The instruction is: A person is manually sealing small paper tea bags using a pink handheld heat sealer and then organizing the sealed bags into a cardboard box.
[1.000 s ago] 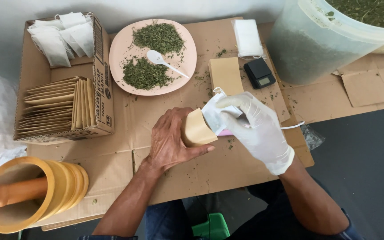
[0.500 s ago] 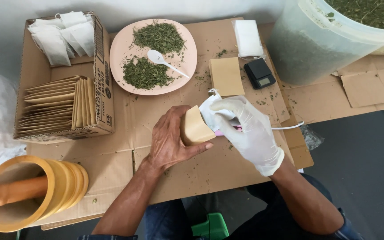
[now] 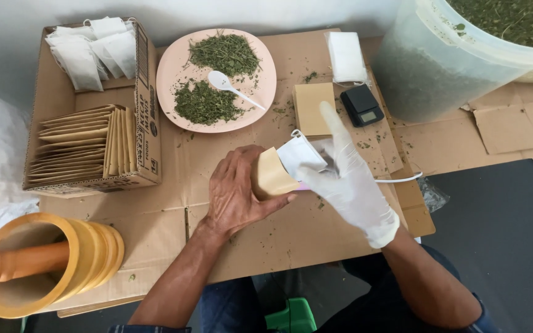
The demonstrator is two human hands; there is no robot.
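Where the flattened cardboard covering the counter [image 3: 155, 234] runs out at the near left edge, a wooden mortar [image 3: 50, 265] with its pestle [image 3: 13, 264] overhangs the corner. Behind it an open cardboard box [image 3: 146, 123] holds upright brown envelopes [image 3: 81, 145] and white sachets [image 3: 90, 49], its right wall just beside a pink plate [image 3: 168, 74] of dried green herbs with a white spoon [image 3: 229, 86]. Open cardboard lies between box and hands. Left hand [image 3: 235, 197] is clamped around a brown paper pouch [image 3: 271, 177], held above the counter's middle; gloved right hand [image 3: 350, 179] pinches a white sachet [image 3: 300, 154] at the pouch's mouth, forefinger raised. Beyond them sit a stack of brown pouches [image 3: 313, 108], a small black scale [image 3: 363, 105], and a large translucent bucket [image 3: 439, 68] crowding the far right edge
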